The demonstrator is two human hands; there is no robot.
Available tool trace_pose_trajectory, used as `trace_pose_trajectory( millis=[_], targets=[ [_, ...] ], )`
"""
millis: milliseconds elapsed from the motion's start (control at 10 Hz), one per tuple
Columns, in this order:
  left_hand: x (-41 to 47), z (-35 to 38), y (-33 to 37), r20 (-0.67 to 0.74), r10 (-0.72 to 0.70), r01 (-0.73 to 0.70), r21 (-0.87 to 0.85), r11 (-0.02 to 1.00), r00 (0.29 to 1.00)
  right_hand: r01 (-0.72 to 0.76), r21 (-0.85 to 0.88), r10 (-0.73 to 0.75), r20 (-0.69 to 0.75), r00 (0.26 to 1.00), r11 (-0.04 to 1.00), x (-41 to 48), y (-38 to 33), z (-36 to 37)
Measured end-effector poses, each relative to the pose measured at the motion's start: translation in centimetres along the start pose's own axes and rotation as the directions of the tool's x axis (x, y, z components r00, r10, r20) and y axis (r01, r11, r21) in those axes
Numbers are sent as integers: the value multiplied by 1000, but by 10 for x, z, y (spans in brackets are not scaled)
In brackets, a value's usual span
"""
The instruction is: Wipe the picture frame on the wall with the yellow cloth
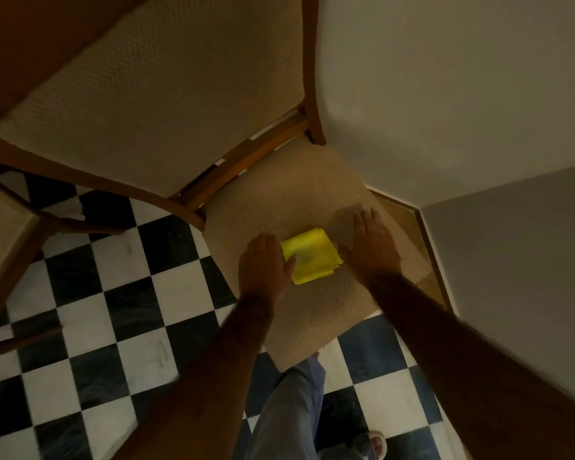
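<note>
A folded, bright yellow cloth lies flat on the beige, woven-textured seat cushion of a wooden-framed chair that stands in the corner of the room. The chair's padded beige backrest rises toward eleven o'clock from the cloth, held between honey-coloured wooden rails.

Both bare forearms reach down to the seat. The left hand lies palm-down at nine o'clock of the cloth, fingers spread and loose, its thumb resting over the cloth's left edge. The right hand lies palm-down at three o'clock of the cloth, fingers stretched out flat on the cushion, its thumb side touching or just short of the cloth's right edge; the dim light and blur make that contact hard to judge. Neither hand has the cloth gripped.

The plain off-white wall fills the space from twelve to three o'clock, meeting a second wall at a wooden skirting board. A black-and-white chequered tile floor spreads from seven to nine o'clock. At six o'clock, below the seat's front edge, a leg in blue-grey trousers stands, with a light slipper beside it. Part of another chair shows at the far nine o'clock edge.
</note>
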State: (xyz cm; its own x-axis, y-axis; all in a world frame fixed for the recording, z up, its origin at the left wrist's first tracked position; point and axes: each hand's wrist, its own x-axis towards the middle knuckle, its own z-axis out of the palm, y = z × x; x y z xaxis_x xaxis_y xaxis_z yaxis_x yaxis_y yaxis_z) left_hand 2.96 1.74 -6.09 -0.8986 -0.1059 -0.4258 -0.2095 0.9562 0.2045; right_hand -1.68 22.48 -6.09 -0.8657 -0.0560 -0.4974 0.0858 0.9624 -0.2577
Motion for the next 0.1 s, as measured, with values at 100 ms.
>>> trace_pose_trajectory(
  millis=[100],
  targets=[
    [-6, -17, 3, -35, 135, -134, 27, 991, 990, 43, -125, -53, -74, 996, 991, -16, 7, -21]
  ],
)
